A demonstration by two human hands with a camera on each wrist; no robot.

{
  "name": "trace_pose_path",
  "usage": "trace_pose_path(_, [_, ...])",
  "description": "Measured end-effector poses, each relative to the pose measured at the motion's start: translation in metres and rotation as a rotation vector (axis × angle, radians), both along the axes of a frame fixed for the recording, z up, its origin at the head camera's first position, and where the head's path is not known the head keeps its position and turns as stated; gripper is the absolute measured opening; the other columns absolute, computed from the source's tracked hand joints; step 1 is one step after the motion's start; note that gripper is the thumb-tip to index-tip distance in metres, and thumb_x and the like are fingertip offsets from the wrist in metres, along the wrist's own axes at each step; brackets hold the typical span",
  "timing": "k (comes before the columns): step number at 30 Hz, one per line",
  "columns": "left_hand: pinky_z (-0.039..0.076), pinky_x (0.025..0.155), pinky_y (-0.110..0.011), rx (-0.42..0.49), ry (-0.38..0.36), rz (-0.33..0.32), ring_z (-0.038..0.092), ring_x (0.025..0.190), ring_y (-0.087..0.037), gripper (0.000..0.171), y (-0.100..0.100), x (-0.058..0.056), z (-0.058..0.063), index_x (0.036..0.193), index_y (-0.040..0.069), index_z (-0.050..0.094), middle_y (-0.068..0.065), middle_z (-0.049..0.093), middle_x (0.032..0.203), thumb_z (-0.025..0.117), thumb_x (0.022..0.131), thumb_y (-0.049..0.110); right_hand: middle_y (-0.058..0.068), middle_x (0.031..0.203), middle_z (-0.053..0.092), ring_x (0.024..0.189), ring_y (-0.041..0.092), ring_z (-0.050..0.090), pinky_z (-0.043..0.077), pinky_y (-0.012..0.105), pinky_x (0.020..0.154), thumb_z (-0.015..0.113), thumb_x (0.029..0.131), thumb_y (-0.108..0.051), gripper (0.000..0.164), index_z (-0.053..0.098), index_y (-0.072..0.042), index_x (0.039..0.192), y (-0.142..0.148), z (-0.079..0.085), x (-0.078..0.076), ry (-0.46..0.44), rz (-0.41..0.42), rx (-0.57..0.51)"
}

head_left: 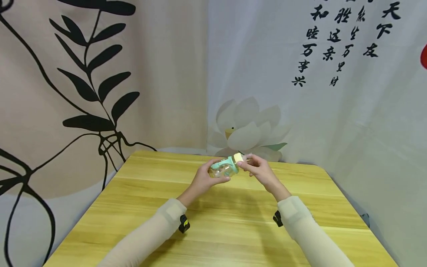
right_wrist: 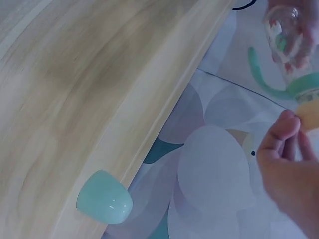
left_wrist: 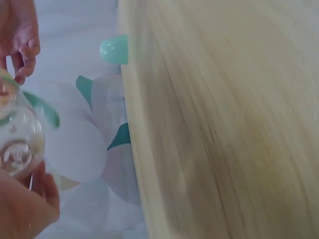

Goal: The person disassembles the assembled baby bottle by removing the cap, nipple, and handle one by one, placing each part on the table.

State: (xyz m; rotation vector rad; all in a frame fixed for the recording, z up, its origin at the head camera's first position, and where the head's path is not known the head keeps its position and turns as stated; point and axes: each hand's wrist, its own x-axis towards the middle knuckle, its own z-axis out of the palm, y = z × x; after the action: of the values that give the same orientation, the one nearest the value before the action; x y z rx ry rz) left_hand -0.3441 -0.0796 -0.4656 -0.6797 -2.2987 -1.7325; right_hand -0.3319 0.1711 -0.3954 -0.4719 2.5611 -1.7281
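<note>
A clear baby bottle (head_left: 220,170) with mint-green handles is held tilted above the far part of the table. My left hand (head_left: 202,178) grips its body, with fingers behind and thumb below. At the top end, the thumb and fingers of my right hand (head_left: 263,171) pinch the yellow collar (right_wrist: 309,115) beside the clear tip. The left wrist view catches the bottle's rounded base (left_wrist: 17,149) at its left edge. A rounded mint-green cap (right_wrist: 104,197) stands on the table near the far edge, apart from both hands; the head view does not show it.
The wooden table (head_left: 213,230) extends under both forearms. Right behind its far edge hangs a cloth backdrop (head_left: 173,74) printed with dark leaves, a pale flower and writing. Dark wrist cameras sit at both cuffs.
</note>
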Motion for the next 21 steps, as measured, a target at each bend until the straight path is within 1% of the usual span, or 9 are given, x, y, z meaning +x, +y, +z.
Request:
trace_pose_path(1, [0.059, 0.084, -0.036, 0.037, -0.043, -0.033, 0.065, 0.109, -0.027, 0.064, -0.001, 0.001, 0.0, 0.142, 0.02, 0.064, -0.006, 0.067, 0.127, 0.091, 0.086, 0.032, 0.005, 0.113, 0.069, 0.102, 0.022, 0.061, 0.051, 0.031, 0.079, 0.072, 0.103, -0.036, 0.04, 0.066, -0.012, 0.134, 0.0, 0.001, 0.0, 0.007, 0.026, -0.014])
trace_pose_path(3, [0.06, 0.083, -0.036, 0.079, -0.1, -0.089, 0.069, 0.107, -0.027, 0.054, -0.004, 0.001, 0.0, 0.141, 0.018, 0.066, -0.007, 0.071, 0.126, 0.085, 0.092, 0.032, 0.005, 0.12, 0.069, 0.105, 0.021, 0.06, 0.05, 0.032, 0.083, 0.071, 0.104, -0.03, 0.042, 0.063, -0.012, 0.141, 0.001, 0.004, 0.001, 0.016, 0.08, -0.035])
trace_pose_path(6, [0.06, 0.086, -0.035, 0.115, -0.133, -0.156, 0.072, 0.108, -0.024, 0.048, -0.007, 0.002, 0.0, 0.14, 0.011, 0.068, -0.01, 0.074, 0.126, 0.075, 0.098, 0.033, 0.006, 0.127, 0.068, 0.107, 0.021, 0.059, 0.049, 0.033, 0.086, 0.07, 0.104, -0.025, 0.046, 0.06, -0.011, 0.147, 0.0, 0.008, 0.002, 0.027, 0.143, -0.055])
trace_pose_path(9, [0.059, 0.09, -0.034, 0.137, -0.162, -0.198, 0.072, 0.109, -0.02, 0.052, -0.01, 0.0, -0.001, 0.142, 0.005, 0.065, -0.015, 0.074, 0.127, 0.068, 0.101, 0.037, 0.005, 0.122, 0.067, 0.105, 0.019, 0.06, 0.05, 0.031, 0.088, 0.069, 0.104, -0.02, 0.043, 0.061, -0.005, 0.144, -0.003, 0.011, 0.002, 0.04, 0.168, -0.073])
trace_pose_path(11, [0.058, 0.091, -0.035, 0.147, -0.183, -0.218, 0.073, 0.111, -0.022, 0.054, -0.011, 0.0, -0.001, 0.143, 0.004, 0.064, -0.018, 0.074, 0.128, 0.066, 0.101, 0.038, 0.004, 0.119, 0.066, 0.103, 0.017, 0.06, 0.051, 0.03, 0.089, 0.069, 0.103, -0.018, 0.041, 0.062, -0.001, 0.14, -0.004, 0.013, 0.002, 0.048, 0.169, -0.09])
trace_pose_path(13, [0.058, 0.091, -0.035, 0.139, -0.186, -0.231, 0.072, 0.112, -0.024, 0.055, -0.012, -0.001, -0.001, 0.143, 0.003, 0.064, -0.02, 0.073, 0.127, 0.064, 0.101, 0.039, 0.004, 0.116, 0.065, 0.102, 0.015, 0.06, 0.053, 0.029, 0.091, 0.069, 0.103, -0.015, 0.04, 0.062, 0.003, 0.137, -0.005, 0.014, 0.002, 0.051, 0.162, -0.113])
trace_pose_path(17, [0.057, 0.092, -0.036, 0.127, -0.187, -0.243, 0.072, 0.112, -0.024, 0.056, -0.013, -0.002, -0.001, 0.142, 0.003, 0.064, -0.016, 0.075, 0.125, 0.064, 0.101, 0.041, 0.003, 0.116, 0.063, 0.103, 0.013, 0.059, 0.054, 0.026, 0.091, 0.068, 0.102, -0.012, 0.044, 0.058, 0.008, 0.139, -0.006, 0.015, 0.003, 0.055, 0.145, -0.156])
trace_pose_path(19, [0.056, 0.094, -0.037, 0.119, -0.182, -0.24, 0.072, 0.111, -0.023, 0.057, -0.015, -0.002, -0.001, 0.142, 0.002, 0.064, -0.013, 0.076, 0.122, 0.065, 0.101, 0.043, 0.002, 0.115, 0.062, 0.103, 0.012, 0.058, 0.053, 0.022, 0.088, 0.067, 0.101, -0.011, 0.046, 0.056, 0.009, 0.141, -0.005, 0.017, 0.003, 0.057, 0.133, -0.177])
trace_pose_path(21, [0.056, 0.095, -0.04, 0.111, -0.178, -0.23, 0.071, 0.109, -0.021, 0.061, -0.016, -0.001, -0.001, 0.143, 0.001, 0.063, -0.011, 0.077, 0.12, 0.065, 0.1, 0.044, 0.001, 0.114, 0.06, 0.101, 0.011, 0.057, 0.053, 0.021, 0.088, 0.066, 0.102, -0.011, 0.049, 0.053, 0.011, 0.144, -0.003, 0.02, 0.002, 0.057, 0.119, -0.195])
